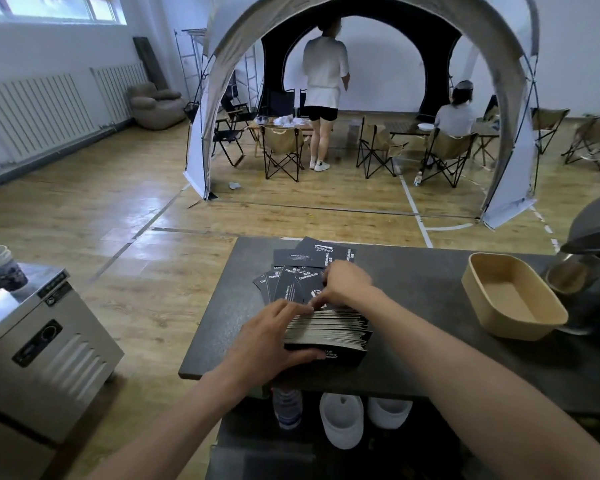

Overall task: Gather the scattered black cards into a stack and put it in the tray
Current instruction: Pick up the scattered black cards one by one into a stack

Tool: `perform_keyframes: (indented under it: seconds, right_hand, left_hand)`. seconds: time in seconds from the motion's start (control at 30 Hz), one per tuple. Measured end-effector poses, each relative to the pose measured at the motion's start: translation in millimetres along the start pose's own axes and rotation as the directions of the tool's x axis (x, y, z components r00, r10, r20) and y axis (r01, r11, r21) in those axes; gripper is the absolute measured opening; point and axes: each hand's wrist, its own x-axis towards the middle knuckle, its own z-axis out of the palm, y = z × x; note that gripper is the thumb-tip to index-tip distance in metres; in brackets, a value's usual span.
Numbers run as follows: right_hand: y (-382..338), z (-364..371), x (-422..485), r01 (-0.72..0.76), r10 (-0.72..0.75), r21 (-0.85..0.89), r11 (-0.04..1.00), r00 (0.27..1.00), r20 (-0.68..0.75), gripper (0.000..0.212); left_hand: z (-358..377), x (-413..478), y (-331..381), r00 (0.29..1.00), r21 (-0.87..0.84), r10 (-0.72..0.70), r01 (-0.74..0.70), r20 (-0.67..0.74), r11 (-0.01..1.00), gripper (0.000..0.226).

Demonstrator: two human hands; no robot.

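**Q:** State of the hands?

**A:** My left hand (271,341) clamps the left end of the thick stack of black printed cards (329,332), with the thumb along the near face and the fingers over the top. My right hand (347,285) curls down onto the fan of loose black cards (286,285), fingertips hooked over their right edges.

**Q:** Position of the work?

**A:** The stack lies on the dark grey stone-look tabletop (413,299), toward its near left part, long axis left to right. The fan touches the stack's far side. Two further black cards (312,254) lie beyond it, close to the far table edge.

**Q:** Destination?

**A:** The tan rectangular paper tray (513,299) stands well to the right of the stack and holds nothing that I can see. My right hand is the nearer one to it.

**Q:** Clearance?

**A:** There is bare tabletop between the stack and the tray. A dark rounded appliance (593,223) sits just right of the tray, so I judge an approach from the left to be safest. Gathering is not yet complete.
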Motion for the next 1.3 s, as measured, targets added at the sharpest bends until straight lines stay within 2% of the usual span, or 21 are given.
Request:
perform_keyframes:
  seconds: [0.1,0.23,0.4,0.53,0.6,0.7,0.73,0.8,0.87,0.93,0.97,1.03,1.07,1.1,1.2,1.3]
  right_hand:
    - [15.3,-9.7,0.9,0.017,-0.019,0.027,0.999,0.996,0.082,0.059]
    - [33.6,-12.5,1.5,-0.050,0.049,0.016,0.999,0.998,0.051,0.064]
    - [50.6,-21.2,-4.1,-0.029,0.023,0.102,0.994,0.998,0.054,0.061]
    - [66.2,-28.6,-4.3,-0.002,0.019,0.265,0.964,0.998,-0.060,0.037]
    - [72.3,-38.1,-10.1,0.016,0.007,0.357,0.934,0.998,-0.065,0.028]
    - [78.1,-50.0,-23.4,0.083,-0.051,0.379,0.922,0.994,-0.095,0.021]
    - [77.8,-51.1,-27.8,0.134,-0.115,0.347,0.928,0.990,-0.076,0.018]
    - [68.3,-49.6,-43.7,0.235,-0.265,0.270,0.934,0.961,0.082,0.014]
    - [60.5,-48.0,-53.0,0.226,-0.310,0.332,0.916,0.923,0.227,0.026]
    - [62.8,-46.1,-44.0,0.110,-0.215,0.483,0.869,0.962,0.169,0.035]
    - [66.5,-44.6,-34.8,0.082,-0.132,0.463,0.883,0.988,0.078,0.037]
    - [71.1,-39.4,-22.5,0.029,-0.022,0.190,0.981,0.999,-0.036,0.045]
    - [70.8,-32.6,-21.5,-0.003,0.004,0.044,0.999,1.000,-0.029,0.051]
    - [69.2,-25.8,-22.7,-0.018,0.018,-0.030,0.999,1.000,-0.005,0.056]
    - [68.3,-20.4,-21.0,-0.042,0.042,0.044,0.998,0.999,-0.010,0.055]
    - [72.8,-33.4,-21.6,-0.028,0.052,0.224,0.974,0.994,-0.098,0.032]
  left_hand:
    - [-1.8,-0.3,0.9,1.000,-0.012,-0.006,0.006,0.010,1.000,0.070]
    - [-2.8,-0.5,1.6,1.000,-0.023,-0.003,0.003,0.022,1.000,0.069]
    - [-3.0,2.7,0.5,0.999,-0.073,0.002,0.001,0.039,0.997,0.068]
    - [-0.6,4.8,2.8,0.999,-0.079,0.022,-0.018,0.046,0.997,0.069]
    - [0.3,3.8,3.1,0.999,-0.081,0.031,-0.027,0.041,0.996,0.070]
    - [2.9,4.4,1.5,0.998,-0.088,0.060,-0.059,0.014,0.994,0.072]
    - [4.0,5.2,1.3,0.998,-0.098,0.063,-0.063,-0.004,0.993,0.075]
    - [5.4,6.8,1.7,0.998,-0.118,0.056,-0.059,-0.028,0.991,0.089]
    - [5.9,7.6,1.9,0.998,-0.142,0.060,-0.062,-0.018,0.988,0.098]
    - [5.5,7.3,1.3,0.997,-0.143,0.082,-0.079,0.014,0.987,0.085]
    - [5.0,7.4,1.4,0.996,-0.123,0.090,-0.086,0.024,0.989,0.076]
    - [4.5,7.5,1.7,0.995,-0.098,0.091,-0.088,0.027,0.991,0.068]
    - [4.8,7.8,1.9,0.996,-0.088,0.088,-0.085,0.026,0.992,0.069]
    - [5.4,8.1,1.8,0.996,-0.077,0.084,-0.082,0.025,0.994,0.069]
    - [6.1,6.7,1.0,0.997,-0.064,0.080,-0.079,0.015,0.995,0.075]
    - [4.7,4.5,0.7,0.997,-0.078,0.081,-0.080,0.011,0.994,0.079]
